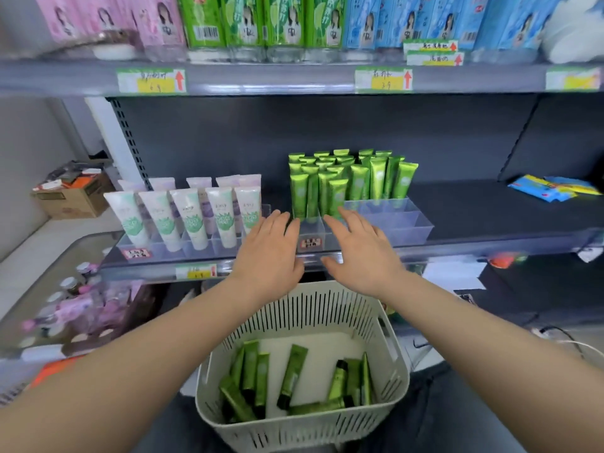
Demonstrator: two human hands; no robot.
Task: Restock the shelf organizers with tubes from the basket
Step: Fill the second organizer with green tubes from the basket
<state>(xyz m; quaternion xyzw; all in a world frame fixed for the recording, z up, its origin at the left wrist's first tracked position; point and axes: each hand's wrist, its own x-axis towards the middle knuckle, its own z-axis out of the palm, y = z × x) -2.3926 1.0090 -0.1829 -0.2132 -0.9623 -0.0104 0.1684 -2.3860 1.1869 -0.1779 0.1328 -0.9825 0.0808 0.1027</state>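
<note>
Head view: left grip and right grip are spread, nothing held, at the front of the clear organizer; green tubes are stood behind. Step is judged between placements. Next, a loose tube is to be picked from the basket below and stood in an empty slot.

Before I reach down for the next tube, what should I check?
1. Hands free: left hand and right hand are open and hold nothing. Ok.
2. Stock remaining: loose green tubes lie in the basket. Ok.
3. Room to fill: the clear organizer has bare compartments at its front right. Ok.
4. Shelved tubes stand in their rows. Ok.
5. Basket sits directly below both hands. Ok.
6. Fingertips clear of the organizer's front: cannot tell.
</note>
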